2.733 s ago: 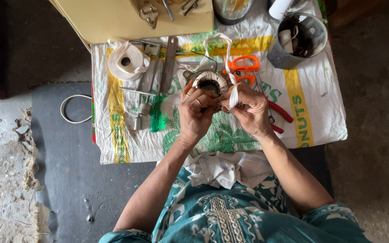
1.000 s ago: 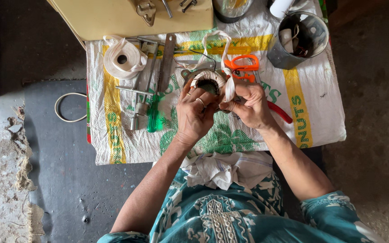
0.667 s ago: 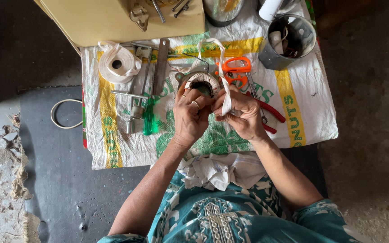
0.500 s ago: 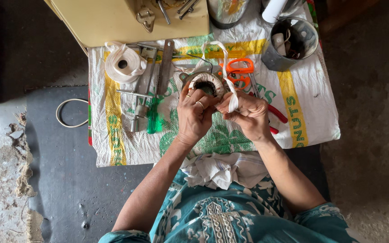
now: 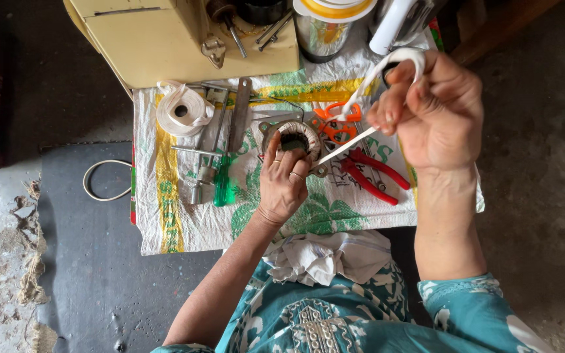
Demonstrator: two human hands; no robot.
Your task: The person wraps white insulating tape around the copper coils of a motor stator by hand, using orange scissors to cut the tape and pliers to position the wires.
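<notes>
Beneath my fingers I see a woven sack (image 5: pixel 184 222) with yellow stripes and green print spread over the surface, and a cream box (image 5: pixel 165 39) lies beyond it, far from both hands. My right hand (image 5: pixel 436 111) is raised well above the sack, its fingers (image 5: pixel 387 108) pinched closed on a white tape (image 5: pixel 354 137) that loops over them and runs taut down to the ring-shaped coil (image 5: pixel 292 140). My left hand (image 5: pixel 284 180) sits low on the sack, fingers (image 5: pixel 295 167) closed around the near edge of that coil, holding it against the sack. The coil lies just beyond the left fingers and well to the left of the right ones. Red-handled pliers (image 5: pixel 374 176) rest just right of the left fingers, under the taut tape. Orange scissors (image 5: pixel 335 121) lie between the two hands. A roll of white tape (image 5: pixel 183 110) sits well left of the left fingers, with a green-handled screwdriver (image 5: pixel 225 186) nearer.
</notes>
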